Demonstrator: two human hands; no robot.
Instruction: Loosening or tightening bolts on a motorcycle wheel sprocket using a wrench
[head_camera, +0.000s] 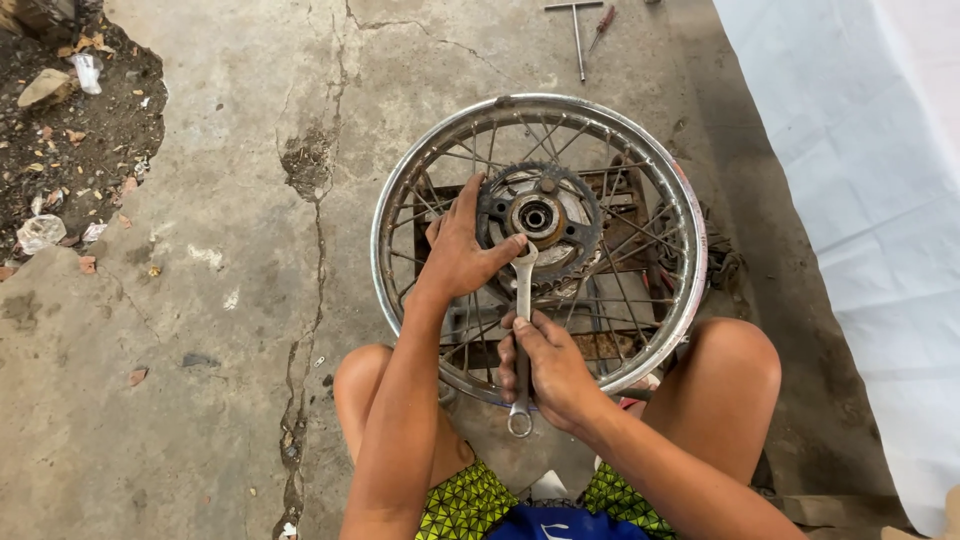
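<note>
Item: combination spanner (522, 330), its head set at the lower edge of the sprocket (540, 225) on a spoked wheel (400, 200) lying flat over a rusty metal frame (625, 215) on the cracked concrete floor (220, 300). Right hand (548, 365), fingers closed round the spanner's shaft; left hand (462, 250), fingers spread on the sprocket, thumb against the spanner head. Risks, as judged: the head may slip off a rusted nut and drive knuckles into teeth or spokes; the wheel may rock on the frame under a hard pull.

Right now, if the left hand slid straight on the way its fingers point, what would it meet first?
The left hand points up and away along the sprocket edge; it would likely cross the spokes and then reach the wheel rim, though depth is unclear.
</note>
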